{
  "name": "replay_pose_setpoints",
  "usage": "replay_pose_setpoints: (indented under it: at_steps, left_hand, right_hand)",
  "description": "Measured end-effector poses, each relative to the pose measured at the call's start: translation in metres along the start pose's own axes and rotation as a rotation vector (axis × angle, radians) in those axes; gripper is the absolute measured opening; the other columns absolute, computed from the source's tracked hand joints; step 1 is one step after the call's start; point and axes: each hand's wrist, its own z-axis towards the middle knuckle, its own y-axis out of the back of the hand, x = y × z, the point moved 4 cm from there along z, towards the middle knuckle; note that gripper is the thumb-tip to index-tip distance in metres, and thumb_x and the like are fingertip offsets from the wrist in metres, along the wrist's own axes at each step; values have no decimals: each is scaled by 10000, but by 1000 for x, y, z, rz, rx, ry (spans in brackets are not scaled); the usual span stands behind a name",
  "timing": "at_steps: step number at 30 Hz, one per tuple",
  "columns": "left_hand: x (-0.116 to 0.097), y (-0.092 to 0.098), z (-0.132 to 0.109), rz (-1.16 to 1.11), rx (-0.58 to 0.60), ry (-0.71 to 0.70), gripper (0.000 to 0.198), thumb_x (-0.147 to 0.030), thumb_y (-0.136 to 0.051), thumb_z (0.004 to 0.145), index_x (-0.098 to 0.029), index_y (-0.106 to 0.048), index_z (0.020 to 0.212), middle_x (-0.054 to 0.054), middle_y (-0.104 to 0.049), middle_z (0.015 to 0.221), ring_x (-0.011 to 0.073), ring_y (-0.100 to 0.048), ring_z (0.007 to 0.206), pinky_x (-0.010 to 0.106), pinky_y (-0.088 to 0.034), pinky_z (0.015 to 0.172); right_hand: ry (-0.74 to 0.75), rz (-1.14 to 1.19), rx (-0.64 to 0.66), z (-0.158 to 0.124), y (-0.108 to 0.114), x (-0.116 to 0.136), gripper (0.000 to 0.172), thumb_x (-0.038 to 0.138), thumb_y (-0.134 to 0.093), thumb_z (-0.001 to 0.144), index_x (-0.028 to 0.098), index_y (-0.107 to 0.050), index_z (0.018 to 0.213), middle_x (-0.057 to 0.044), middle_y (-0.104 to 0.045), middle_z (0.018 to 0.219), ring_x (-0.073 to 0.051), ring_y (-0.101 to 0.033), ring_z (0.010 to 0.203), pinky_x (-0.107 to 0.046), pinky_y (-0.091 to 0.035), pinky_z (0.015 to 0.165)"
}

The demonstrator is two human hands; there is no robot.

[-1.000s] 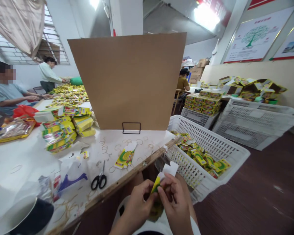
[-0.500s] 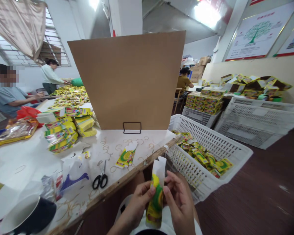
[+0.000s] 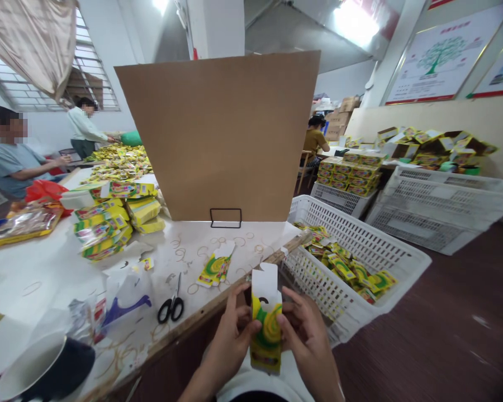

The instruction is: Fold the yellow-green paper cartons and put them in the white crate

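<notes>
A small yellow and green carton point(image 3: 266, 335) with a white top flap standing up is held over my lap. On its left side, my left hand point(image 3: 233, 334) grips it with the thumb on the front face. My right hand point(image 3: 305, 329) holds the right edge between thumb and fingers. The carton's upper end is open, and a dark gap shows below the flap. Beyond it on the white table lie several flat cartons point(image 3: 216, 266) of the same print. Black-handled scissors point(image 3: 171, 307) rest to their left.
A white plastic basket point(image 3: 385, 251) with several cartons stands at my right. An upright cardboard sheet point(image 3: 222, 139) blocks the view ahead. Rubber bands, bundled cartons point(image 3: 104, 229) and a dark mug point(image 3: 62, 365) are on the table point(image 3: 167, 240). Other people work farther off.
The carton has turned to face me and its body has squared out from a narrower, tilted shape. My left hand has shifted slightly, with its fingers now behind the carton's left side.
</notes>
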Motion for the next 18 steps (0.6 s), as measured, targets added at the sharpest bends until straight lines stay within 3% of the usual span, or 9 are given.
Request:
replay_pose_setpoints:
  at_steps: [2, 4, 7, 10, 12, 14, 16, 18]
  left_hand:
    - [-4, 1, -2, -62, 61, 8, 637, -312, -593, 855, -199, -218, 1358, 113, -657, 1006, 209, -635, 890, 340, -482, 819]
    - [-6, 1, -2, -103, 121, 25, 549, -327, -619, 838, -198, -331, 1287, 95, -663, 952, 200, -637, 855, 310, -481, 767]
    - [-5, -1, -3, -176, 195, 75, 444, -340, -696, 769, -182, -458, 1108, 73, -666, 875, 183, -635, 780, 254, -461, 671]
    - [-2, -4, -3, -223, 224, 107, 433, -324, -735, 732, -178, -466, 1038, 67, -664, 855, 166, -632, 730, 223, -437, 619]
    - [-2, -6, -3, -229, 217, 114, 545, -308, -728, 742, -204, -406, 1169, 63, -666, 868, 167, -639, 728, 227, -439, 621]
    - [-3, -6, -3, -198, 216, 113, 667, -297, -717, 755, -224, -328, 1292, 73, -667, 905, 180, -646, 765, 251, -453, 659]
    - [-3, -6, -3, -134, 229, 105, 634, -299, -707, 761, -194, -380, 1294, 95, -667, 938, 202, -645, 823, 273, -461, 704]
    - [-2, -3, -2, -76, 213, 97, 506, -294, -688, 771, -163, -478, 1213, 106, -668, 955, 221, -639, 868, 282, -465, 727]
  right_hand:
    - [19, 26, 43, 1, 1, 4, 440, 342, -597, 834, 202, -525, 1246, -80, -658, 928, -203, -653, 780, -276, -551, 638]
    - [13, 28, 117, 1, 1, 5, 350, 344, -573, 853, 213, -580, 1178, -63, -643, 893, -195, -643, 779, -255, -537, 608]
    - [-7, 6, 198, 2, 3, 4, 216, 362, -532, 879, 194, -650, 945, -34, -615, 766, -169, -601, 691, -233, -498, 567]
    - [52, -68, 223, 4, 5, 6, 273, 362, -510, 890, 178, -621, 721, -21, -577, 673, -155, -552, 636, -236, -473, 578]
    - [108, -96, 158, 5, 8, 6, 213, 340, -533, 878, 186, -636, 771, -34, -605, 735, -170, -578, 707, -248, -485, 637]
    - [110, -69, 66, 5, 12, 4, 191, 313, -555, 869, 217, -629, 1016, -52, -645, 870, -187, -614, 799, -271, -507, 699]
    - [103, -58, 27, 5, 14, 3, 278, 298, -559, 868, 244, -601, 1137, -66, -660, 940, -198, -630, 853, -297, -521, 741]
    - [157, -111, 61, 5, 14, 8, 221, 310, -561, 862, 246, -686, 1033, -84, -658, 972, -224, -617, 930, -337, -510, 808]
